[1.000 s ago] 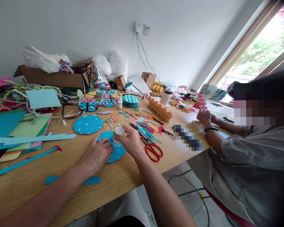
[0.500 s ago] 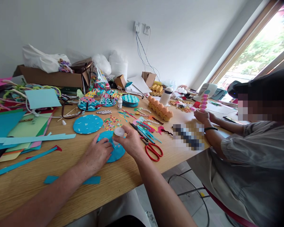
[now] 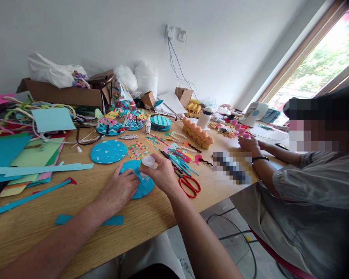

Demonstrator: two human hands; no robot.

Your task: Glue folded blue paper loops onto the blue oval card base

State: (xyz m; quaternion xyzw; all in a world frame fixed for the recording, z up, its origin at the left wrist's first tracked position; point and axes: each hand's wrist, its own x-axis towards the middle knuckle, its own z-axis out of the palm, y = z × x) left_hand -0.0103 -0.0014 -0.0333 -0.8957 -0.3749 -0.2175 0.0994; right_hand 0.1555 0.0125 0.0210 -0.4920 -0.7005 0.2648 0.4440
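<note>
My left hand (image 3: pixel 120 190) lies on a blue paper disc (image 3: pixel 147 188) at the table's front, its fingers spread over the left part. In my right hand (image 3: pixel 164 173) is a small glue bottle (image 3: pixel 148 161), tipped over so that its pale round base faces up. Its nozzle end is hidden behind my fingers, low over the disc, so I cannot tell whether it touches. Just beyond lies another blue disc (image 3: pixel 108 151) with pale flecks, beside a scatter of coloured confetti (image 3: pixel 137 150). Right of my right hand are red-handled scissors (image 3: pixel 189 186).
Blue paper strips (image 3: pixel 113 220) lie near my left forearm, and coloured sheets (image 3: pixel 23 159) at the left. Further back stand a white bottle (image 3: pixel 147 126), stacked blue discs (image 3: pixel 161 123) and an egg carton (image 3: pixel 197 133). Another person (image 3: pixel 314 186) sits at the right.
My hands stay almost in place over the disc, with the bottle still held. At the right, the other person's pink segmented strip has dropped from upright to low over the table.
</note>
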